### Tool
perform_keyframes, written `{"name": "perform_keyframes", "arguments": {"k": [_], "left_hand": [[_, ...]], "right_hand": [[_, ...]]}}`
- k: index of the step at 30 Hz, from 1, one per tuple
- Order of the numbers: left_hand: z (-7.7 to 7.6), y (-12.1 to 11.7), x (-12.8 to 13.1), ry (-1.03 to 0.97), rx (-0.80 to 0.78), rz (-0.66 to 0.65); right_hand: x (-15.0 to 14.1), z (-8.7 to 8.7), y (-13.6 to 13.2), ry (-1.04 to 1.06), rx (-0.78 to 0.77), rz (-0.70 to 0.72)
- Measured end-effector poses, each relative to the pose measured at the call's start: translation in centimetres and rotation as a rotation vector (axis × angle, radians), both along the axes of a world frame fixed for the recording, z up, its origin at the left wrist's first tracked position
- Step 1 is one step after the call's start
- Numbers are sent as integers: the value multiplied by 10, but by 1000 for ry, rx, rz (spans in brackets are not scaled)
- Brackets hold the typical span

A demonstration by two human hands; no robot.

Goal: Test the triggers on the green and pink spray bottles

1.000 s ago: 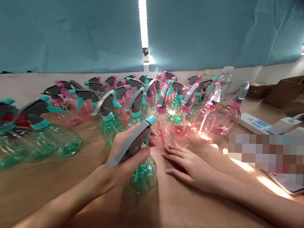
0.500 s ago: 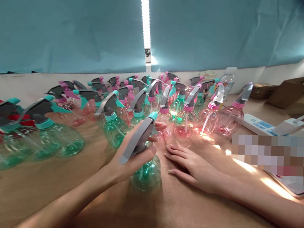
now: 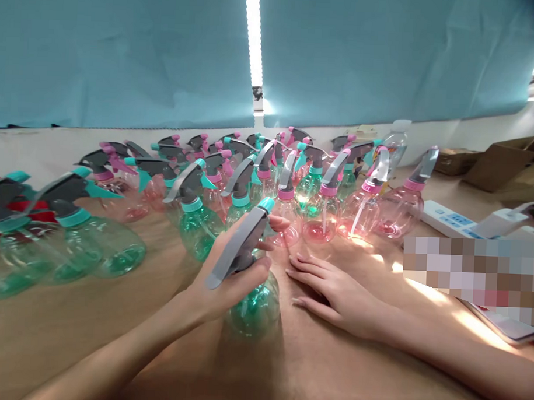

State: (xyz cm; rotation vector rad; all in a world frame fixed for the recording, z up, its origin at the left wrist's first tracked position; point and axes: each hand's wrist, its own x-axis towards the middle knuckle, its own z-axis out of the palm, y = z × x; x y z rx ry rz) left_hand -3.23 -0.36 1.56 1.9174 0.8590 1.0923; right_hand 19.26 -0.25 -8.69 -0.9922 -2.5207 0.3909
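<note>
My left hand (image 3: 230,260) is wrapped round the neck of a green spray bottle (image 3: 254,310) standing upright on the brown table (image 3: 331,371). The bottle's grey lever with its turquoise nozzle tip rises above my thumb; its collar is hidden by my fingers. To the right, my right hand (image 3: 334,290) lies flat on the table with fingers stretched out, apart from any bottle. Just beyond my left hand stand another green spray bottle (image 3: 198,232) and a pink spray bottle (image 3: 288,221).
Several green spray bottles (image 3: 120,247) stand at the left, and many pink and green ones fill the back. On the right are a white power strip (image 3: 448,218), a cardboard box (image 3: 498,164) and a phone-like device (image 3: 519,325). A clear bottle (image 3: 395,143) stands behind.
The view has shifted very slightly, so everything sits a little further left. My left hand keeps its hold on the spray bottle, and my right hand still rests on the table.
</note>
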Motion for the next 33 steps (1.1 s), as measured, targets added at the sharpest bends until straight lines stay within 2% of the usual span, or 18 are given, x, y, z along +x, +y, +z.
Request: {"name": "perform_keyframes", "arguments": {"k": [15,27,33], "left_hand": [[1,-3,0,24,26,8],[-1,-4,-2,115,16,141],[0,-4,-2,89,60,93]], "right_hand": [[1,0,0,4,-25,0],[1,-1,0,10,-25,-4],[1,-1,0,3,-17,-2]]}}
